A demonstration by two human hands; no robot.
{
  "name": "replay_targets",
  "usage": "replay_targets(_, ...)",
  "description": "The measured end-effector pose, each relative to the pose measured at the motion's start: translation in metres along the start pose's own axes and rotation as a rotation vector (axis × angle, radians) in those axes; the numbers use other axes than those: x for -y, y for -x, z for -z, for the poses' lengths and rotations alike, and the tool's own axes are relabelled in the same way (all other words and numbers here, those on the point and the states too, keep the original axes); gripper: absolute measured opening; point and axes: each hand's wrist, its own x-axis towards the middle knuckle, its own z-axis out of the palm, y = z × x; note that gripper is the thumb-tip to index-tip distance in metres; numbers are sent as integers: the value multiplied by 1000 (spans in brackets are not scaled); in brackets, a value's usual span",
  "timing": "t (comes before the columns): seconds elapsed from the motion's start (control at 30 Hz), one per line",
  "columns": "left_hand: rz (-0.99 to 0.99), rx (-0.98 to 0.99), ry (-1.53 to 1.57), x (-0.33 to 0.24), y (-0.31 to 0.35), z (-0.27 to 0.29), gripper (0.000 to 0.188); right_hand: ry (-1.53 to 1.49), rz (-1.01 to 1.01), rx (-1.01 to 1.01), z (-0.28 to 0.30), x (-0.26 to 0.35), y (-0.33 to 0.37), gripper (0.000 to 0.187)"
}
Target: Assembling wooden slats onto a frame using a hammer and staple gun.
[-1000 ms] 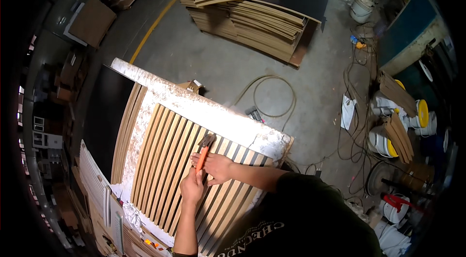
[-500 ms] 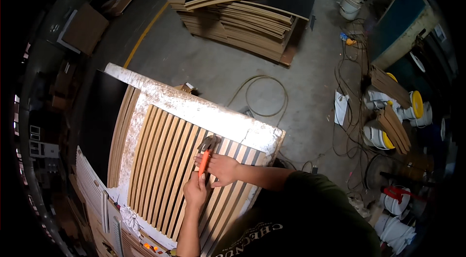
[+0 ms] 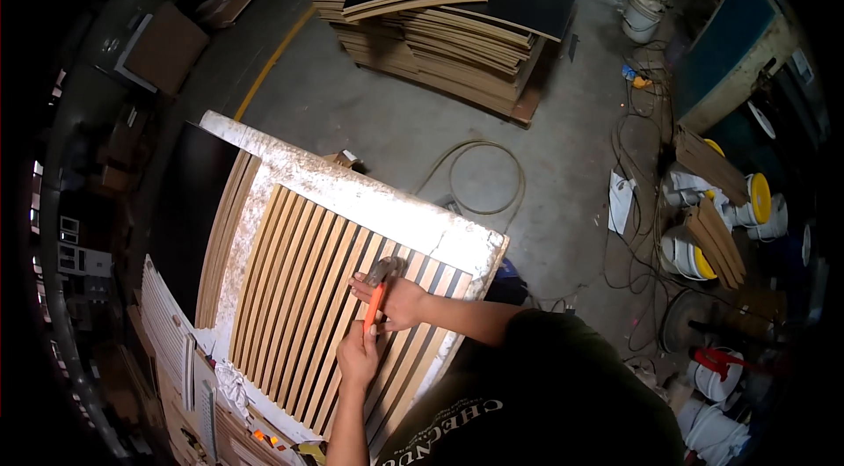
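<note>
My left hand [image 3: 357,359] is wrapped round the orange handle of a hammer [image 3: 374,301]. Its dark metal head lies over the slats, partly across my right hand. My right hand [image 3: 403,303] comes in from the right and rests on the slatted panel with fingers stretched to the left; the hammer covers part of it. Beneath both hands is the slatted wooden panel [image 3: 291,259], light strips running side by side with dark gaps. It lies on a worn white-topped worktable [image 3: 352,189].
Loose wooden strips [image 3: 227,246] lie left of the panel, by a white cloth [image 3: 231,385]. Beyond the table stands a stack of boards [image 3: 466,40]. A coiled hose [image 3: 520,176] and cables lie on the floor. Buckets [image 3: 759,200] line the right side.
The hammer's head has turned and shifted slightly right, and my left hand has moved a little right and down with it. My right hand stays on the slats. The whole view has shifted slightly.
</note>
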Motion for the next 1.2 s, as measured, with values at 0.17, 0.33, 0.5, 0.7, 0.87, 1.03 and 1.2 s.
replay_targets(0.17,37,-48,-6,-12,18,1,22,161,145,58,13,5,47,98)
replay_targets(0.33,-60,-182,97,-29,18,-2,19,140,198,3,21,1,74,97)
replay_targets(0.5,38,10,-147,-18,1,-20,20,135,194,102,19,-2,79,91)
replay_targets(0.7,-4,-71,51,-31,13,-12,17,144,196,14,26,-1,80,87)
replay_targets(0.87,-31,28,-75,-12,8,-30,16,83,132,195,21,-1,78,88)
replay_targets(1.03,-3,96,-57,-35,4,-14,15,41,172,71,11,-7,76,90)
replay_targets(1.2,-230,-42,48,-41,10,-13,20,21,305,-4,26,-4,87,90)
